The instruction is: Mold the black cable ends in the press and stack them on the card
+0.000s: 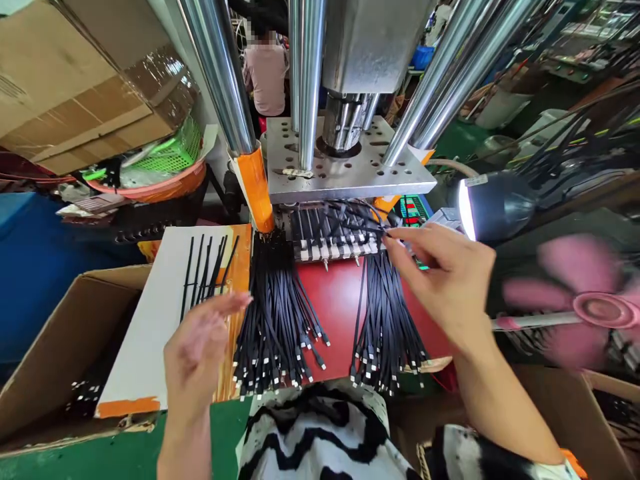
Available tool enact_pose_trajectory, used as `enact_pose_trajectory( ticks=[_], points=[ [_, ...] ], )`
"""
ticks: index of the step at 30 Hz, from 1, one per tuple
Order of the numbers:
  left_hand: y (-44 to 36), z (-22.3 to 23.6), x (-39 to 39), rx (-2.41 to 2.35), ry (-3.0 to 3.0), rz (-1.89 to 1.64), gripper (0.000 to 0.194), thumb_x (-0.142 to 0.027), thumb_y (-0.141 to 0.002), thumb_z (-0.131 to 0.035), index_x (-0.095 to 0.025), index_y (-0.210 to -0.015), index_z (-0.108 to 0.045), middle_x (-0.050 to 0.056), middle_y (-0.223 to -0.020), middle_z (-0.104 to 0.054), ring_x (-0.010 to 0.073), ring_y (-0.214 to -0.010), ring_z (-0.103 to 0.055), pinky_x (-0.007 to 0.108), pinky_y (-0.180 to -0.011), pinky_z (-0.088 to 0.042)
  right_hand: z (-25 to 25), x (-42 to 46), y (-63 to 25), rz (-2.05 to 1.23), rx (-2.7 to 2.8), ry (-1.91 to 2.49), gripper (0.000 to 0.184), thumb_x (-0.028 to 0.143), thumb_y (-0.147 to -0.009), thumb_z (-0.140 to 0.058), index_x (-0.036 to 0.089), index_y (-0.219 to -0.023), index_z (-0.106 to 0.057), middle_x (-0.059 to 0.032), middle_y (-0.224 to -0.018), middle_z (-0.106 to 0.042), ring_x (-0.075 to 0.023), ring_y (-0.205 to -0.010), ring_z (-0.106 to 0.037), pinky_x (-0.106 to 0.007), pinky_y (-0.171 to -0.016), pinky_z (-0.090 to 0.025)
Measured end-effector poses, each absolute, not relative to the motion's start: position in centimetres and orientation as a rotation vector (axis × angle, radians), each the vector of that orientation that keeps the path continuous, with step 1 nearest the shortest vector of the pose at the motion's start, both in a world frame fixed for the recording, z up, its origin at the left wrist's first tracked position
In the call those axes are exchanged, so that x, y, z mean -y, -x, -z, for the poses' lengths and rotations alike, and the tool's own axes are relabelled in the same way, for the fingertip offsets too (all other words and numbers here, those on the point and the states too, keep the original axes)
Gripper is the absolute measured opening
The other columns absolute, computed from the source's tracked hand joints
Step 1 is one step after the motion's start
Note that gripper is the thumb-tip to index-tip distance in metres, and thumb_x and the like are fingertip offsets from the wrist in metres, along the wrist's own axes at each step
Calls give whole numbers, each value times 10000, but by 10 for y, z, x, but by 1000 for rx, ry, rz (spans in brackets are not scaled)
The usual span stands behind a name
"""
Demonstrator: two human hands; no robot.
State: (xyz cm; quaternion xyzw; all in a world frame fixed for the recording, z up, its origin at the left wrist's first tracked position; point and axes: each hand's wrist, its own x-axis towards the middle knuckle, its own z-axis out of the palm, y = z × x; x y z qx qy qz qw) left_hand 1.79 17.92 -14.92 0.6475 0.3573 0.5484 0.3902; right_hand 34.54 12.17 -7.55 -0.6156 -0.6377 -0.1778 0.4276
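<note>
My right hand (445, 273) pinches a black cable (357, 228) at the right end of the metal fixture (335, 250) under the press plate. Other black cables lie across that fixture, some crossing each other. My left hand (197, 347) is held over the white board (143, 320), its index finger stretched out and nothing in its grasp. Several short black cables (200, 267) lie side by side on that board. A thick bundle of black cables with white-tipped plugs (277, 320) hangs to the left of the fixture, and a second bundle (383, 320) to the right.
Above the fixture sits a steel press plate (350, 180) on shiny columns (220, 73). A lit lamp (495, 203) and a spinning pink fan (595, 310) stand at the right. Cardboard boxes (65, 333) flank both sides. Behind the press, a person (267, 77) faces away.
</note>
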Motion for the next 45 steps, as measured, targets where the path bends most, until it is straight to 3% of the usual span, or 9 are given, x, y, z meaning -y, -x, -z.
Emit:
enact_pose_trajectory(
  ticks=[8,12,14,18,24,28,32,35,45],
  points=[
    [-89,163,-168,-264,-1311,-295,1069,-888,-771,-739,-187,-1561,-570,247,-1592,-591,417,-1497,-557,601,-1255,-417,59,-72,-325,-95,1847,1485,218,276,-1056,-640,243,-931,-815,9,-715,-640,-132,-603,-529,-277,-595,-425],
    [-123,200,-108,-68,-954,-193,926,-773,-822,-802,-210,-1522,-579,219,-1498,-655,383,-1351,-675,574,-1202,-445,80,-67,-321,-227,1835,1541,234,280,-1061,-633,225,-933,-821,12,-721,-641,-113,-588,-529,-244,-567,-396],
    [-130,209,-87,-148,-852,-218,756,-755,-880,-755,-173,-1354,-662,146,-1119,-783,275,-965,-785,478,-1022,-564,88,-67,-322,-271,1832,1550,238,285,-1058,-633,216,-924,-818,17,-715,-637,-105,-571,-510,-236,-560,-380],
    [-127,213,-79,-302,-869,-126,599,-779,-927,-673,-197,-816,-580,-115,-519,-375,78,-412,-374,275,-597,-517,111,-70,-343,-168,1619,1615,281,359,-1042,-634,208,-885,-812,11,-694,-645,-126,-580,-511,-259,-590,-390],
    [-118,214,-94,-287,-908,2,617,-794,-887,-701,-200,-801,-559,-113,-531,-400,66,-392,-357,273,-571,-506,200,-9,-433,244,620,2013,561,652,-902,-621,164,-1099,-817,-101,-837,-750,-251,-682,-629,-393,-697,-504],
    [-109,211,-100,-235,-1031,82,596,-789,-918,-665,-195,-925,-621,-58,-592,-548,104,-496,-499,250,-596,-473,254,71,-435,-149,461,2226,669,772,-753,-703,192,-1067,-810,-98,-801,-738,-270,-637,-648,-381,-585,-489],
    [-94,197,-112,-112,-1176,216,559,-753,-997,-558,-208,-1027,-679,23,-760,-669,153,-647,-624,257,-633,-520,257,82,-352,-1091,553,1685,691,818,-800,-736,203,-1105,-814,9,-630,-544,-116,-460,-377,-248,-449,-248],
    [-74,186,-126,21,-1314,328,515,-669,-1041,-503,-218,-1125,-736,89,-845,-744,228,-734,-730,324,-690,-609,245,37,-271,-1534,583,1140,889,953,-644,-754,244,-1178,-806,-25,-724,-612,-114,-515,-401,-259,-477,-308],
    [60,169,-155,-866,-1297,-193,432,-629,-950,-727,-204,-1023,-700,44,-806,-790,169,-562,-715,271,-557,-566,193,-168,-171,-1802,1059,828,534,670,-765,-879,188,-953,-750,38,-730,-601,-63,-562,-429,-174,-440,-274]
  ],
)
